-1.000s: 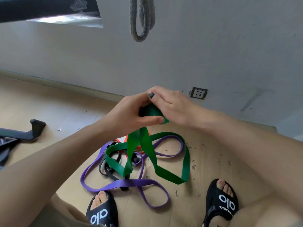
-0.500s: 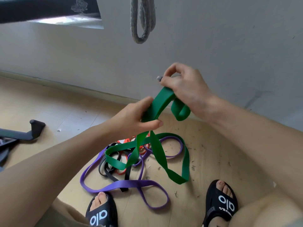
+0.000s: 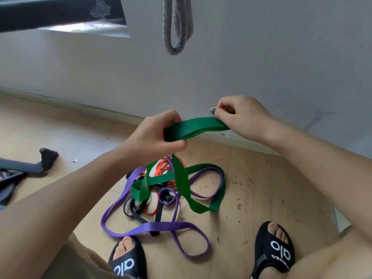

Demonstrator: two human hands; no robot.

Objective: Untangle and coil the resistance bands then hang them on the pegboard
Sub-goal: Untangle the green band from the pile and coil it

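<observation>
A wide green band (image 3: 196, 127) is stretched flat between my two hands above the floor. My left hand (image 3: 155, 135) grips its folded left end, and my right hand (image 3: 239, 117) pinches the right end. The rest of the green band hangs from my left hand and trails onto the floor. There it lies across a tangle of a purple band (image 3: 153, 228), a black band (image 3: 136, 214) and a thin orange band (image 3: 163, 168). No pegboard is in view.
A grey rope loop (image 3: 177, 27) hangs on the white wall above. A dark metal bar (image 3: 30, 164) lies on the floor at the left. My feet in black sandals (image 3: 275, 252) stand on the debris-flecked wooden floor just before the tangle.
My hands have drawn apart: the right hand carried its end of the green band out to the right, pulling a length flat, while the left hand rose a little.
</observation>
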